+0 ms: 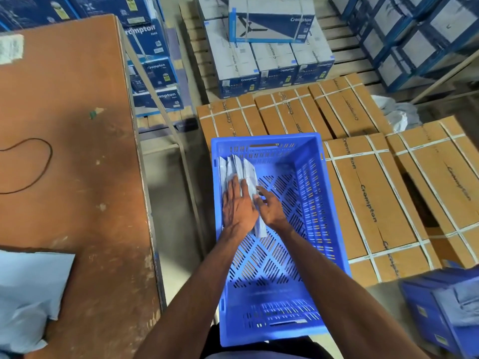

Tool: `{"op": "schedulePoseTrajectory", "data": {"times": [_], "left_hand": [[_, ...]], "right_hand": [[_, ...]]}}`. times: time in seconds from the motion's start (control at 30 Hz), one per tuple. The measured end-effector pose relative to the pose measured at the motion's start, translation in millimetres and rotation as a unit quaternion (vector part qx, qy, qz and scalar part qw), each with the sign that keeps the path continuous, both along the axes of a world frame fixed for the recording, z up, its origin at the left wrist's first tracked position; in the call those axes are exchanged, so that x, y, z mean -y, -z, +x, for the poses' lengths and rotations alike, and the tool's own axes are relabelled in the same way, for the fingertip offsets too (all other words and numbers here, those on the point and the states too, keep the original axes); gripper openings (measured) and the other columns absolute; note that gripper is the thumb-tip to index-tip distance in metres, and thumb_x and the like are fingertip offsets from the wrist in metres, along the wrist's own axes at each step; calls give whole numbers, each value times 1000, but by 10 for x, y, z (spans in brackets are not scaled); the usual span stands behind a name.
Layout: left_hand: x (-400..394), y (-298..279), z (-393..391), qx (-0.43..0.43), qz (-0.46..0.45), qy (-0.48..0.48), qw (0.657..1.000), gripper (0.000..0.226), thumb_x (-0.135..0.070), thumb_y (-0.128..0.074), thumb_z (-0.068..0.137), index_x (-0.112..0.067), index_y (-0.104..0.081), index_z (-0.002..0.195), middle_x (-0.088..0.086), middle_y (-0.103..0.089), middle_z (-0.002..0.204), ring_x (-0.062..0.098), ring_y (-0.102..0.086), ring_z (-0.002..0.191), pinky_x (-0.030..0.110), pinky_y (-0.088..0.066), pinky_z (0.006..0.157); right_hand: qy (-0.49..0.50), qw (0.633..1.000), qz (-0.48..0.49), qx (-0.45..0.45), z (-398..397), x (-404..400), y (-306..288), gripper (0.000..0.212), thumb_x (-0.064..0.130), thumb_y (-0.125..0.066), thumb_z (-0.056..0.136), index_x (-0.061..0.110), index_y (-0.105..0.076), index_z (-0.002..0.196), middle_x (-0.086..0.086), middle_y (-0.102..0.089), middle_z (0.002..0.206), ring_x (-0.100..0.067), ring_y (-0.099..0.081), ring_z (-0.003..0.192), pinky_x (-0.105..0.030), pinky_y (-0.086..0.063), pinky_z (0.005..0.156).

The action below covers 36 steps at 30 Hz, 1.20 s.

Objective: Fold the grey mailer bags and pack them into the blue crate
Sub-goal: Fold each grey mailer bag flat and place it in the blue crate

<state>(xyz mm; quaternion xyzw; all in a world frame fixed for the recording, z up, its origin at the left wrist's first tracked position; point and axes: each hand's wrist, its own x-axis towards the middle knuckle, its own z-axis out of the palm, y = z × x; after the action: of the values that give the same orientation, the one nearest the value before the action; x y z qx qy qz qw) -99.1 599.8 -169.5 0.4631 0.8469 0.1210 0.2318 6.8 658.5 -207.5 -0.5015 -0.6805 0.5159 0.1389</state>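
Both forearms reach forward and down into the blue crate [305, 182]. Left hand [237, 203] lies flat, fingers straight, pressing the folded grey mailer bags [239, 167] against the crate's left wall. Right hand [269, 206], fingers loosely curled, pinches the outermost bag's edge. Thin, slippery and springy by the look of them, they likely need holding along the fold. Unfolded mailers [28, 288] wait on the tabletop [77, 125].

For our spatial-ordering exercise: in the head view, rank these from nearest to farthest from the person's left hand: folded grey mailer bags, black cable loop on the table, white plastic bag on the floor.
1. Folded grey mailer bags, under the left hand, crate's left side.
2. Black cable loop, on the table, left.
3. White plastic bag, far right, behind the brown cartons.
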Motion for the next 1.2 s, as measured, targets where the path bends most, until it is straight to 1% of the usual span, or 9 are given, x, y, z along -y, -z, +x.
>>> {"op": "schedulePoseTrajectory", "data": {"times": [0.07, 0.17, 0.23, 0.33, 0.43, 0.63, 0.77, 1.0, 1.2], "left_hand": [[14, -41, 5, -6, -2, 2, 1000, 72, -30, -47, 101, -7, -18, 162, 15, -1, 172, 27, 0, 160, 43, -12, 128], [56, -86, 35, -26, -5, 6, 1000, 77, -24, -53, 96, -8, -17, 162, 13, -2, 172, 26, 0, 160, 43, -12, 128], [108, -128, 94, -30, -5, 7, 999, 77, -20, -53, 94, -11, -18, 163, 10, -6, 172, 25, -4, 160, 42, -12, 128], [234, -235, 235, -28, 11, 0, 1000, 75, -17, -53, 92, -16, -26, 162, 7, -20, 170, 24, -13, 158, 40, -18, 125], [424, -369, 475, -31, 24, -20, 999, 73, -16, -55, 93, -19, -29, 161, 7, -25, 167, 26, -15, 157, 41, -20, 124], [944, -658, 1158, -55, 59, -83, 993, 67, -19, -55, 92, -14, -37, 157, 8, -36, 162, 29, -23, 155, 50, -30, 121], [1383, -827, 1661, -87, 105, -178, 975, 65, -24, -52, 88, -10, -46, 151, 15, -45, 156, 34, -35, 150, 52, -38, 117], [2256, -1153, 2396, -149, 159, -287, 933, 61, -27, -53, 88, -9, -50, 147, 17, -52, 141, 40, -49, 135, 52, -47, 107], [3142, -1319, 2863, -164, 181, -409, 879, 59, -20, -63, 92, -12, -48, 148, 15, -48, 144, 36, -45, 137, 50, -44, 111]], "right_hand": [[-6, 1000, 27, 2, 109, -18, 76, 59, 50, -51, 100, 8, -59, 141, -11, -65, 135, -29, -65, 121, -44, -55, 100], [-36, 995, 88, 26, 239, -6, -84, 63, 52, -45, 104, 3, -58, 141, -17, -63, 136, -32, -60, 126, -38, -47, 107], [-70, 990, 113, 55, 350, -24, -192, 58, 45, -44, 105, 3, -55, 144, -21, -61, 137, -36, -58, 127, -37, -43, 107], [-112, 977, 157, 95, 515, -20, -318, 59, 44, -40, 104, 8, -50, 149, -20, -56, 143, -40, -56, 128, -47, -48, 103], [-142, 959, 215, 121, 727, 45, -524, 54, 40, -40, 104, 13, -50, 149, -15, -57, 141, -40, -60, 121, -49, -54, 94], [-200, 922, 310, 118, 1239, 326, -843, 53, 31, -48, 98, 9, -53, 145, -14, -56, 143, -39, -59, 124, -54, -55, 91], [-266, 883, 375, 101, 1584, 558, -1072, 54, 26, -58, 97, 14, -49, 149, -11, -52, 148, -33, -55, 132, -52, -53, 94], [-342, 857, 385, -11, 1998, 1301, -1468, 54, 34, -42, 99, 13, -51, 148, -10, -53, 148, -30, -54, 133, -48, -49, 100], [-435, 808, 389, -85, 2049, 2153, -1496, 52, 29, -53, 96, 9, -55, 144, -14, -57, 145, -34, -57, 131, -51, -53, 99]]}}
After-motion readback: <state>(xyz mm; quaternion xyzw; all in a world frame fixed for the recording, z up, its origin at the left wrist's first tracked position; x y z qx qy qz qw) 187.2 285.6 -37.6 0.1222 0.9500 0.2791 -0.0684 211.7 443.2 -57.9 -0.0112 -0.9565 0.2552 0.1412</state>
